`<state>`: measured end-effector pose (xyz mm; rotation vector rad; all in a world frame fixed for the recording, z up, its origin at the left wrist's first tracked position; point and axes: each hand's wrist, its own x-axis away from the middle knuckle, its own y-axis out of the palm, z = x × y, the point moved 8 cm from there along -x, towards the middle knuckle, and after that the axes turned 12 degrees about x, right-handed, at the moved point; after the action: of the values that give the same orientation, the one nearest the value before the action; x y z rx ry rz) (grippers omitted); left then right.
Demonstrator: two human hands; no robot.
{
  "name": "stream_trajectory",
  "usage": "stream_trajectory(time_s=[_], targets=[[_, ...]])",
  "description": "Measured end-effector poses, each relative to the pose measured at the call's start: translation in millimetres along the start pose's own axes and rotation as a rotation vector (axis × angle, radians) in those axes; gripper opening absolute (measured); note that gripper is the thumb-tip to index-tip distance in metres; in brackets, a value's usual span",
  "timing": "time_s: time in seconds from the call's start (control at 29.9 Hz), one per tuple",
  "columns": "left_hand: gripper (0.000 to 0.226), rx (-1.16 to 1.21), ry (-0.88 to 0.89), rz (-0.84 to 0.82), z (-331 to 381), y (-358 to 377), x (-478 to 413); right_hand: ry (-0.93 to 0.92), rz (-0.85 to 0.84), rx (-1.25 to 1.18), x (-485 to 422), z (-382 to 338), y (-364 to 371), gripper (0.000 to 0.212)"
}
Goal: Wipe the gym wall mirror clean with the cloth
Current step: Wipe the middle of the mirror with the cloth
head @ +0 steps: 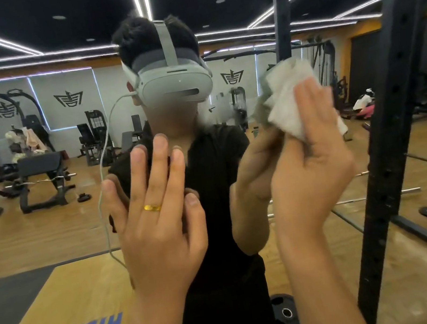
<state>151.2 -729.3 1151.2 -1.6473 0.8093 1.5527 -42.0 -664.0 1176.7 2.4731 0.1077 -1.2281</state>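
A: Plenty of open glass on the mirror (32, 135) left of the left hand (156, 214), and above it too.

B: Right side's tight, though. The rack post (388, 132) stands just beside the right hand (311, 162) and cloth (289, 98), blocking that way.

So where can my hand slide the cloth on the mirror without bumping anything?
The widest bare patch of mirror is left of the left hand. Above both hands is free too. Between it and the right hand, pressing the cloth, the gap is narrow, and the black rack post crowds the right.
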Motion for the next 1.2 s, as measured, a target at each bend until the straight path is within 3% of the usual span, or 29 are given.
stream_trajectory(time_s=[0.2, 0.37, 0.4, 0.53, 0.67, 0.77, 0.84, 1.0, 1.2], targets=[[0.05, 0.015, -0.007, 0.001, -1.5, 0.5, -0.2, -0.254, -0.149, 0.09, 57.8, -19.6, 4.4, 0.036], [0.049, 0.027, -0.014, -0.018, -1.0, 1.5, -0.3, -0.143, 0.175, -0.033, -4.0, -16.0, -23.8, 0.041], [0.049, 0.031, -0.013, -0.019, -0.6, 1.5, -0.5, -0.128, 0.179, -0.045, -13.6, -17.7, -19.7, 0.041], [0.051, 0.019, -0.007, -0.031, 0.1, 2.1, -0.6, -0.148, 0.038, 0.15, -4.1, -30.6, 16.6, 0.042], [0.053, 0.066, 0.003, -0.049, -0.1, 0.1, -1.7, -0.33, -0.072, 0.178, 39.0, -43.2, 19.3, 0.033], [0.053, 0.189, 0.024, -0.069, -0.9, -18.8, -4.5, -0.405, -0.186, 0.165, 64.3, -43.4, 16.1, 0.039], [0.052, 0.157, 0.046, -0.08, -16.3, -40.0, -7.7, -0.419, -0.204, 0.17, 55.8, -40.2, 14.4, 0.036], [0.063, 0.017, -0.133, -0.24, -100.3, -65.2, -12.5, -0.482, -0.275, 0.206, 51.9, -37.1, 20.8, 0.04], [0.06, 0.004, 0.041, -0.139, -104.7, -61.9, -6.6, -0.575, -0.201, 0.179, 31.2, -43.9, 15.8, 0.03]])
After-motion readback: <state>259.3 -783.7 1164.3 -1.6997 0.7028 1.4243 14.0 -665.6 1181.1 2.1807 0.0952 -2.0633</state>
